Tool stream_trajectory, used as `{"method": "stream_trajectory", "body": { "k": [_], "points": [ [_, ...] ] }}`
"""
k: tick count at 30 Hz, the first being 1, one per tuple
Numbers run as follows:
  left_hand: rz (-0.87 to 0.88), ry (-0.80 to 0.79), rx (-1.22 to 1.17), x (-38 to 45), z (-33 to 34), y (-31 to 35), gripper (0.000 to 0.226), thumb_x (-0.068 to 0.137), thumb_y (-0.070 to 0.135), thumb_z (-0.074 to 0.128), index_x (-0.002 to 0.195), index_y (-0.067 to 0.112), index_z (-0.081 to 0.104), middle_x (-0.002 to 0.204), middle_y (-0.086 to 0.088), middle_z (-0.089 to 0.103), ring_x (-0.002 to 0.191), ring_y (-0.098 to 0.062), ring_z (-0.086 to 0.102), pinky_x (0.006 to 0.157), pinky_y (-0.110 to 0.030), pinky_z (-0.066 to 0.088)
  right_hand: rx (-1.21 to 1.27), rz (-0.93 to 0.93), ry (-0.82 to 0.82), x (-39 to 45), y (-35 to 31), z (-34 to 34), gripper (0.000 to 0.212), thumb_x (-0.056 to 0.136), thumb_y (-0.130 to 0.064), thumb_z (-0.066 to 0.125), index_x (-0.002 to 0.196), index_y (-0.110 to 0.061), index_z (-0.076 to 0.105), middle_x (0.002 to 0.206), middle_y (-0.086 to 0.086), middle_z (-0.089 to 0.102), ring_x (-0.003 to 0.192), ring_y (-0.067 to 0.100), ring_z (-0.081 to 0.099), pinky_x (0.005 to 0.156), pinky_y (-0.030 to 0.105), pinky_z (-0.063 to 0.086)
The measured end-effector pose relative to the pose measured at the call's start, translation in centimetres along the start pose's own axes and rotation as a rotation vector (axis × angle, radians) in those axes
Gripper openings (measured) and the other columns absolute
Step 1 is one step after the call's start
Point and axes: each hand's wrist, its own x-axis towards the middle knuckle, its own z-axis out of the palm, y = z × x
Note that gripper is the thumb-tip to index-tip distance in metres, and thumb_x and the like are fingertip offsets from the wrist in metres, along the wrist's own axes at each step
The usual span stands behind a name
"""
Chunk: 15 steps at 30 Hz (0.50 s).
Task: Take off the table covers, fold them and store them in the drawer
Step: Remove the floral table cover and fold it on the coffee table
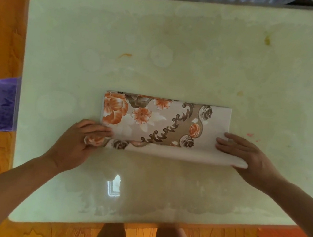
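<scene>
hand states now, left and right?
Left hand: gripping the folded table cover's near left corner.
Right hand: gripping the cover's near right edge.

A pale, glossy bench [180,52] with orange stains carries a folded floral cover [161,119], lying flat near its front edge.
</scene>
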Motion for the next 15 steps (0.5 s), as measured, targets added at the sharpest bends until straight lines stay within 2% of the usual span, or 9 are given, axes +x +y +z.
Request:
{"method": "stream_trajectory", "body": {
  "k": [2,3,4,6,8,10,11,13,15],
  "points": [
    [-0.295,0.095,-0.293,0.9,-0.1,2.1,0.032,0.097,0.035,0.050,0.109,0.017,0.074,0.101,0.005,0.068,0.100,-0.017,0.059,0.083,-0.022,0.045,0.273,0.365,0.091,1.2,-1.9,-1.3,0.050,0.094,-0.062,0.050,0.109,-0.021,0.075,0.114,0.004,0.071,0.112,0.022,0.063,0.094,0.037,0.050],
    [-0.443,0.124,-0.373,1.8,-0.1,2.9,0.031,0.102,0.034,0.049,0.101,0.013,0.070,0.090,-0.001,0.064,0.089,-0.020,0.059,0.073,-0.027,0.042,0.375,0.528,0.115,2.0,-2.6,-1.7,0.045,0.092,-0.061,0.054,0.095,-0.020,0.074,0.096,0.003,0.070,0.094,0.020,0.063,0.082,0.032,0.050],
    [-0.579,0.143,-0.393,2.9,0.1,3.7,0.031,0.106,0.035,0.047,0.098,0.010,0.064,0.087,-0.007,0.064,0.085,-0.023,0.060,0.068,-0.032,0.040,0.467,0.653,0.117,2.8,-3.0,-1.7,0.040,0.094,-0.053,0.056,0.086,-0.017,0.069,0.083,0.003,0.065,0.082,0.020,0.058,0.070,0.028,0.045],
    [-0.785,0.182,-0.323,5.0,0.6,4.7,0.029,0.106,0.036,0.044,0.101,0.011,0.058,0.095,-0.009,0.066,0.091,-0.029,0.063,0.071,-0.037,0.044,0.479,0.793,0.159,4.3,-3.8,-1.3,0.045,0.100,-0.047,0.052,0.082,-0.006,0.061,0.076,0.011,0.059,0.074,0.023,0.050,0.063,0.032,0.036],
    [-0.923,0.236,-0.213,6.7,1.4,5.1,0.030,0.105,0.035,0.041,0.114,0.012,0.058,0.108,-0.015,0.065,0.104,-0.037,0.060,0.087,-0.047,0.047,0.467,0.909,0.253,5.7,-4.5,-0.5,0.052,0.103,-0.047,0.045,0.076,-0.003,0.055,0.071,0.011,0.054,0.073,0.027,0.049,0.063,0.036,0.033],
    [-1.007,0.269,-0.103,7.6,2.3,5.5,0.033,0.106,0.033,0.038,0.124,0.011,0.055,0.116,-0.021,0.062,0.113,-0.041,0.054,0.096,-0.049,0.040,0.427,1.000,0.297,6.6,-4.8,0.5,0.052,0.104,-0.045,0.042,0.077,-0.004,0.058,0.072,0.010,0.055,0.078,0.030,0.051,0.067,0.036,0.035],
    [-1.013,0.302,-0.083,7.7,2.7,5.7,0.033,0.106,0.032,0.038,0.123,0.010,0.055,0.115,-0.022,0.062,0.114,-0.041,0.052,0.097,-0.049,0.037,0.398,1.031,0.302,6.7,-4.8,0.9,0.050,0.104,-0.045,0.042,0.080,-0.004,0.060,0.074,0.010,0.056,0.081,0.031,0.052,0.068,0.036,0.035],
    [-0.954,0.422,-0.061,7.5,3.1,6.4,0.028,0.107,0.030,0.039,0.113,0.008,0.055,0.104,-0.020,0.063,0.109,-0.040,0.053,0.097,-0.050,0.035,0.388,1.051,0.332,6.9,-4.6,1.2,0.043,0.103,-0.045,0.044,0.087,-0.008,0.059,0.080,0.007,0.059,0.085,0.031,0.053,0.070,0.036,0.036],
    [-0.815,0.577,-0.027,7.0,3.1,6.8,0.024,0.107,0.025,0.044,0.103,0.005,0.056,0.089,-0.011,0.056,0.100,-0.039,0.052,0.092,-0.049,0.036,0.371,1.081,0.356,7.3,-4.4,1.4,0.036,0.101,-0.046,0.046,0.093,-0.013,0.058,0.088,0.006,0.061,0.088,0.030,0.054,0.072,0.036,0.038]
  ]
}}
